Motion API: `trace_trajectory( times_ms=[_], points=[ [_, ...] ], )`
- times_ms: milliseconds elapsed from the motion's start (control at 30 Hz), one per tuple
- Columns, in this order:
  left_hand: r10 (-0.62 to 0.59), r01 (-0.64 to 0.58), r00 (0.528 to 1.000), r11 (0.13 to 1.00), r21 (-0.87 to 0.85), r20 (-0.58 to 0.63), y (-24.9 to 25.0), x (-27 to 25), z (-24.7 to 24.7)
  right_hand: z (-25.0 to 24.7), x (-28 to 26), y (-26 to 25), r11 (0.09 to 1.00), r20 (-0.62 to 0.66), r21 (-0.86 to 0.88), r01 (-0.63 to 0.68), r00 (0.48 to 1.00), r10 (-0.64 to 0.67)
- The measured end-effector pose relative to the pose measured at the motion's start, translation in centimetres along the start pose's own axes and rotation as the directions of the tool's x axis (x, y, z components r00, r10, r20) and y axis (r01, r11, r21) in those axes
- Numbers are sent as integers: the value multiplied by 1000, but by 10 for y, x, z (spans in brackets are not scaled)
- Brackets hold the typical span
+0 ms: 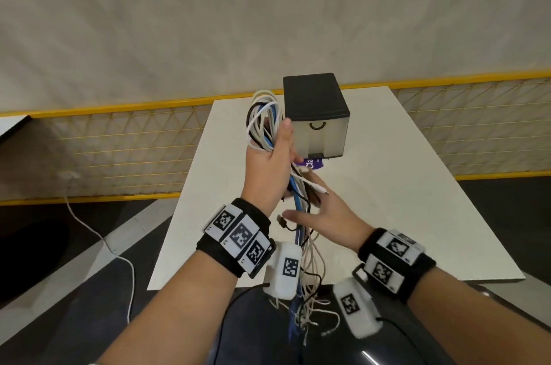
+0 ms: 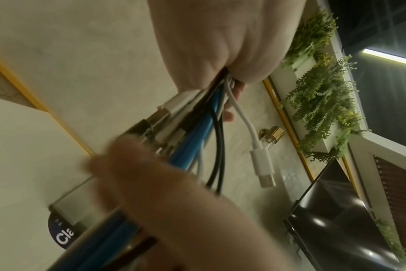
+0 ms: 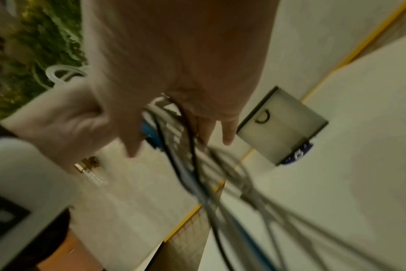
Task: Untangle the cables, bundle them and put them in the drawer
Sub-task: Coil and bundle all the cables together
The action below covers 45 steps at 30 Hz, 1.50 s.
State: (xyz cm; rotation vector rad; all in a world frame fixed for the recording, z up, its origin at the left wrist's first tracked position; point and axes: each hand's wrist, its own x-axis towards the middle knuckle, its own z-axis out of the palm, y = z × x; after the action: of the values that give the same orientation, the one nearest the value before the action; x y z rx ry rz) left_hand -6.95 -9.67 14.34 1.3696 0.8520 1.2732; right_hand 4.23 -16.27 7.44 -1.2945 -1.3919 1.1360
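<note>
My left hand (image 1: 272, 155) is raised over the white table (image 1: 402, 200) and grips a bundle of white, blue and black cables (image 1: 264, 117). Their loops stick up above the fist; the loose ends hang down past the table's near edge. In the left wrist view the strands (image 2: 192, 143) leave the fist, with a white USB plug (image 2: 263, 165) dangling free. Just below, my right hand (image 1: 322, 212) lies against the hanging strands (image 3: 197, 174) with straight, spread fingers. Behind the hands a small black drawer unit (image 1: 316, 114) has its grey drawer pushed in.
A purple label (image 1: 311, 163) pokes out beneath the drawer unit. A yellow mesh fence (image 1: 119, 138) runs behind the table. A white cord (image 1: 98, 239) trails over the floor at left. Something dark and shiny (image 1: 328, 346) sits below the table's near edge.
</note>
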Motion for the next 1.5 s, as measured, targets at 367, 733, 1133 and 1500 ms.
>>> trace_trajectory(
  times_ms=[367,733,1133,1500],
  points=[
    [-53,53,999,997,46,0,13,-11,-40,11,7,24,976,169,-126,-178,965,198],
    [229,-313,949,598,737,218,-24,-14,-64,19,5,4,832,13,-549,-83,994,108],
    [-286,-300,777,615,729,560,-29,-27,-44,-8,5,-17,863,282,-504,18,948,145],
    [-170,-456,847,251,854,503,-40,-28,-14,-15,3,-16,911,14,-336,-240,966,260]
  ],
)
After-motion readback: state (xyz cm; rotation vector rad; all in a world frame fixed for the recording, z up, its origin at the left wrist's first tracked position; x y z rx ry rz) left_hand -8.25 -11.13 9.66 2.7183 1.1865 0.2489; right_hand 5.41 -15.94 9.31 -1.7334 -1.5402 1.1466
